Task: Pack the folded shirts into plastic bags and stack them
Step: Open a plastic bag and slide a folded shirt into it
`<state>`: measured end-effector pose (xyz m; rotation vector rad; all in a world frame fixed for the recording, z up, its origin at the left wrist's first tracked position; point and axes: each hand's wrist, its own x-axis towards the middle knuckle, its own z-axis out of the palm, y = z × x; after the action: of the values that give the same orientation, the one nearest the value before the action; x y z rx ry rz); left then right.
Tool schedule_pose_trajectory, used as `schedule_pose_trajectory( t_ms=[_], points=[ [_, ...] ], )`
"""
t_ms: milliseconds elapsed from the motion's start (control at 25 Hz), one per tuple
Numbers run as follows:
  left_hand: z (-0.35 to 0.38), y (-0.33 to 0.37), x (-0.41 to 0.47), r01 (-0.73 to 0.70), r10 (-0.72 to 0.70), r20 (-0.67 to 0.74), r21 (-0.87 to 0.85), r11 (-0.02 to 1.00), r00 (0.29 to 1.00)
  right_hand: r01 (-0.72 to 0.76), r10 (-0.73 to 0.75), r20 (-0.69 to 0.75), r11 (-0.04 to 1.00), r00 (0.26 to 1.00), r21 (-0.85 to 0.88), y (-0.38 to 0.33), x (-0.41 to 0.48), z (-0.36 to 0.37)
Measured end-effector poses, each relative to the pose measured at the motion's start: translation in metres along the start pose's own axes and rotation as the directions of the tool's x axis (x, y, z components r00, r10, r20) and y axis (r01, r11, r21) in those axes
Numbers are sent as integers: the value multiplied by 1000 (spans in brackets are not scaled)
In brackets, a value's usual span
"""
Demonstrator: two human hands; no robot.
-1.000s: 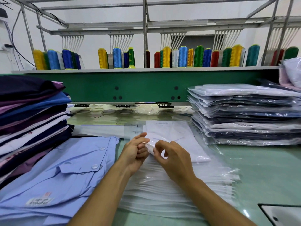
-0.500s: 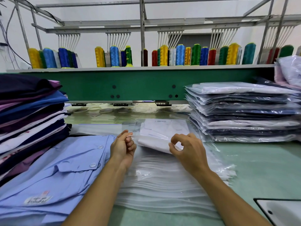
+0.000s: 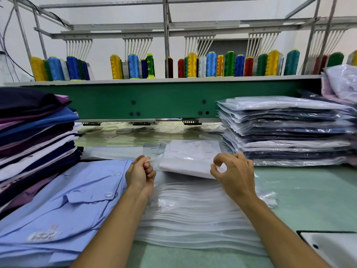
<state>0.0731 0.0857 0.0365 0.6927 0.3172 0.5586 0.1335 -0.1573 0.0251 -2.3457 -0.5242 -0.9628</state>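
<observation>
At the table centre: you have the top plastic bag (image 3: pixel 185 168) lifted off the pile of empty bags (image 3: pixel 197 213), its mouth edge stretched between your two hands.
Left hand (image 3: pixel 140 174): curled nearly closed, thumb and forefinger pinching the bag's left corner; the other fingers are tucked into the palm.
Right hand (image 3: pixel 232 174): thumb and forefinger meet in a tight ring on the bag's right edge, remaining fingers fanned loosely above it.
Next shirt: the light blue folded shirt (image 3: pixel 63 206) lies flat just beside your left forearm, buttons up, not yet bagged.
Unpacked stock: the stack of folded shirts (image 3: pixel 34 136) sits at far left, well apart from the finished work.
Finished work: the bagged shirt stack (image 3: pixel 286 130) rises at right, near your right hand.
Step, as I read it: opening the bag's mouth before the shirt goes in.
Risk one: thin film clings, so you may be pinching both layers and the mouth won't part.
Risk two: a second bag could drag up with this one and scatter the pile.
Risk three: sliding the blue shirt carelessly could rumple its fold.
</observation>
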Motion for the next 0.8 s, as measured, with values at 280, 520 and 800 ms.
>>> schedule_pose_trajectory(
  t_ms=[280, 520, 800],
  points=[
    [-6, 7, 5, -31, 30, -67, -18, 999, 997, -77, 78, -30, 997, 997, 17, 5, 3, -4],
    [-6, 8, 5, -49, 46, -104, -27, 998, 993, -146, 150, -54, 986, 987, 77, 7, 3, -6],
    [-7, 9, 8, -63, 60, -109, -27, 998, 992, -212, 233, -115, 963, 966, 166, 7, 4, -9]
  ],
)
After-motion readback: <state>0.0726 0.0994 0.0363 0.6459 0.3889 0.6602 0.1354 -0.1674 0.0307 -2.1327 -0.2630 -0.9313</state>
